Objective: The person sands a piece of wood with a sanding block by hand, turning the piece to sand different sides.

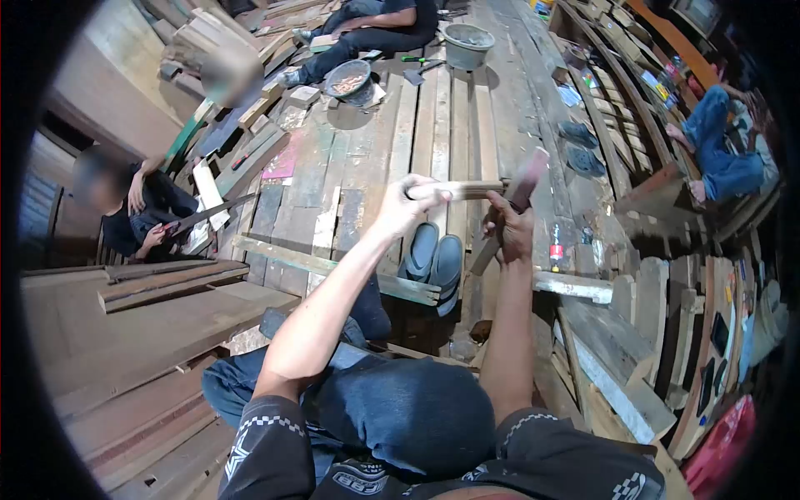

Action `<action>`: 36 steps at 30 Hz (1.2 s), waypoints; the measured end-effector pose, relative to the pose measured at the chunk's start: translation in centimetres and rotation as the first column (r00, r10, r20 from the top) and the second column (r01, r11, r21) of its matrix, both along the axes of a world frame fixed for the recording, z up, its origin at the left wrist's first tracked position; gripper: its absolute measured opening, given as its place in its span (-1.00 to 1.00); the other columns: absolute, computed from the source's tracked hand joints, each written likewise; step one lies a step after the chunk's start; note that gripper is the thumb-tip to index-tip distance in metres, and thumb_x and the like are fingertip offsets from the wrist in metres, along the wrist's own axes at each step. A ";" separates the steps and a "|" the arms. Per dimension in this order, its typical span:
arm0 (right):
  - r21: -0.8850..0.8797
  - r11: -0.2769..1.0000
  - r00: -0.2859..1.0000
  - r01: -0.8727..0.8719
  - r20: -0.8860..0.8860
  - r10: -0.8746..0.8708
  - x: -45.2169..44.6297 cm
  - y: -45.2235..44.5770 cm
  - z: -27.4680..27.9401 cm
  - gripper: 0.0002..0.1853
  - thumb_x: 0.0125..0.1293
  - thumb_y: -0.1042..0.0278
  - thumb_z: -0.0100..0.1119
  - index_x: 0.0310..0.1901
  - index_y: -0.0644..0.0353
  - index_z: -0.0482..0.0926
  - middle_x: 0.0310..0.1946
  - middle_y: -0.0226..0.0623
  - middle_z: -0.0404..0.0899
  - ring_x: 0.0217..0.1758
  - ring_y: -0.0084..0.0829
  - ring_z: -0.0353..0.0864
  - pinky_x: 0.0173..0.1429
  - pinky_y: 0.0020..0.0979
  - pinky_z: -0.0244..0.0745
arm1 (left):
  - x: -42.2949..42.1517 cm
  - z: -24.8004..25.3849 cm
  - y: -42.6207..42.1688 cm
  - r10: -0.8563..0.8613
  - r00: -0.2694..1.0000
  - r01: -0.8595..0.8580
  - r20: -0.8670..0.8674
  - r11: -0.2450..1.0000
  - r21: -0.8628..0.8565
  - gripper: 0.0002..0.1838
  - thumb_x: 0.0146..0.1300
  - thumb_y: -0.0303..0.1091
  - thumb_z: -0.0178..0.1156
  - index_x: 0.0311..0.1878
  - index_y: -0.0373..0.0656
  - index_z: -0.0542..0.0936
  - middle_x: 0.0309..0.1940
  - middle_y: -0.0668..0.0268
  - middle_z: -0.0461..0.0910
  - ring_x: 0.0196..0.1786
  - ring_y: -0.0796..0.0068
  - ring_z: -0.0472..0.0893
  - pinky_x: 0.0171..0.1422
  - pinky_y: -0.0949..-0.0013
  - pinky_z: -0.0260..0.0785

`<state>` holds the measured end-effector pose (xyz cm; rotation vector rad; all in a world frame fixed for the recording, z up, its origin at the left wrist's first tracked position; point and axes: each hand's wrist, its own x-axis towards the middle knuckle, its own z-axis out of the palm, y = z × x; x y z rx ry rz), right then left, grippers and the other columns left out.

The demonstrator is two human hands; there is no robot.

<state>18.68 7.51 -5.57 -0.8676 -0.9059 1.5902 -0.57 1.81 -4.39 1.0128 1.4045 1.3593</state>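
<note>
My left hand (408, 204) is closed around a short brown wooden piece (477, 190), held level out in front of me. My right hand (510, 227) grips a long flat dark bar (528, 179), tilted up to the right with a pinkish upper end. The far end of the wooden piece meets the bar near my right fingers; whether they touch, I cannot tell. Motion blurs the bar's tip and my left fingers. Below my hands lies a pair of dark sandals (433, 258).
A grey bucket (468, 48) and a basin (348, 83) of small pieces stand on the plank floor (367, 167). One person sits beyond them, another at left with a long blade (212, 212), a third at right. A red-labelled bottle (556, 242) stands nearby.
</note>
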 end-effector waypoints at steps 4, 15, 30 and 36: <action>-0.066 0.997 0.999 0.028 0.029 -0.026 0.0 -0.1 0.2 -0.69 0.21 0.41 0.36 -0.06 0.18 0.46 -0.55 -0.44 0.45 -0.66 -0.58 0.41 -0.63 -0.54 0.31 | -0.3 -2.2 0.4 -0.090 0.977 0.091 -0.194 0.996 -0.001 -0.69 0.23 -0.34 0.40 -0.07 -0.35 0.60 -0.28 0.25 0.68 -0.26 0.55 0.66 -0.15 0.55 0.49; -0.026 0.994 0.979 -0.103 0.174 0.106 -0.3 -0.7 -0.3 -0.57 0.26 0.30 0.29 0.11 0.13 0.40 -0.43 -0.48 0.49 -0.51 -0.59 0.48 -0.52 -0.51 0.34 | 0.5 -1.4 -0.8 -0.170 0.935 0.179 -0.311 0.984 0.000 -0.43 0.14 0.17 0.39 -0.14 -0.25 0.68 -0.48 0.18 0.65 -0.49 0.47 0.62 -0.36 0.37 0.43; -0.027 0.992 0.976 -0.124 0.178 0.127 -0.2 0.0 -1.2 -0.52 0.23 0.38 0.32 0.14 0.14 0.35 -0.38 -0.46 0.49 -0.57 -0.60 0.46 -0.57 -0.52 0.33 | 1.9 -2.8 -0.6 -0.287 0.908 0.317 -0.304 0.947 0.053 -0.49 0.47 0.01 0.07 0.24 -0.22 0.48 -0.34 0.10 0.65 -0.32 0.38 0.60 -0.21 0.27 0.45; -0.040 0.992 0.984 -0.118 0.131 0.122 -0.7 -0.5 -0.3 -0.53 0.22 0.38 0.31 0.13 0.18 0.36 -0.36 -0.42 0.52 -0.52 -0.57 0.50 -0.53 -0.51 0.36 | 2.0 -2.7 -0.4 -0.291 0.906 0.337 -0.307 0.935 0.109 -0.50 0.49 0.03 0.02 0.09 -0.30 0.50 -0.36 0.07 0.62 -0.33 0.28 0.59 -0.20 0.22 0.42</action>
